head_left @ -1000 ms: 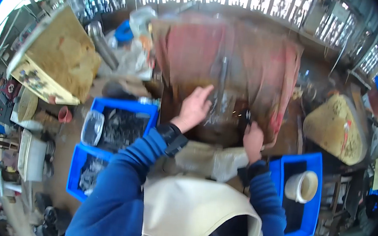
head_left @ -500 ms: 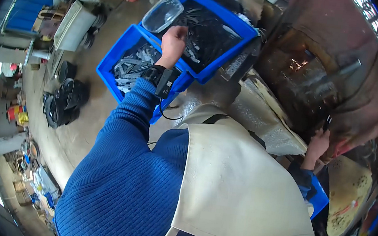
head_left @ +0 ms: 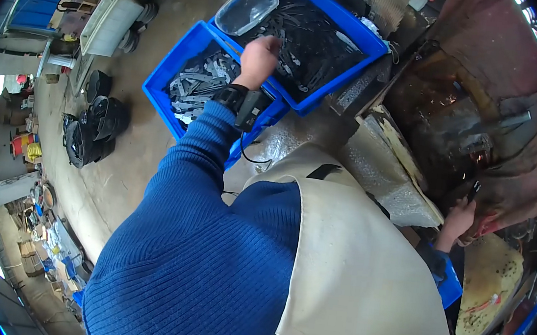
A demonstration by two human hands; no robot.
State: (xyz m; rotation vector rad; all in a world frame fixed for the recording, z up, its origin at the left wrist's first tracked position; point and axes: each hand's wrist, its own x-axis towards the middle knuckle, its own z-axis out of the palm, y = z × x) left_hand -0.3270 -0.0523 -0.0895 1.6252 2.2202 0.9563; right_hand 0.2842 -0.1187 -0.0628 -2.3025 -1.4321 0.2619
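My left hand (head_left: 258, 62) is closed over the near left part of the farther blue bin (head_left: 380, 50), which holds dark, thin metal strips (head_left: 312, 47). Whatever is between its fingertips is hidden. Beneath that wrist is the nearer blue bin (head_left: 155, 84), holding grey metal pieces (head_left: 202, 80). A clear plastic tub (head_left: 247, 9) rests on the farther bin's left corner. Off to the right, my right hand (head_left: 459, 218) grips a slim dark handle (head_left: 474, 190) with a pale mark. Its far end cannot be made out against the dark, dirty work area.
Small orange glints (head_left: 450, 100) show inside the brown-stained enclosure (head_left: 524, 71) at right, near a metal bar (head_left: 515, 121). A bubble-wrapped block (head_left: 393, 182) stands between me and it. Black bags (head_left: 97, 131) lie on the floor at left. A stained yellowish pad (head_left: 489, 292) is near my right arm.
The whole view has shifted slightly. My left hand has come a little nearer, away from the clear tub, still closed. My right hand keeps its grip on the dark handle.
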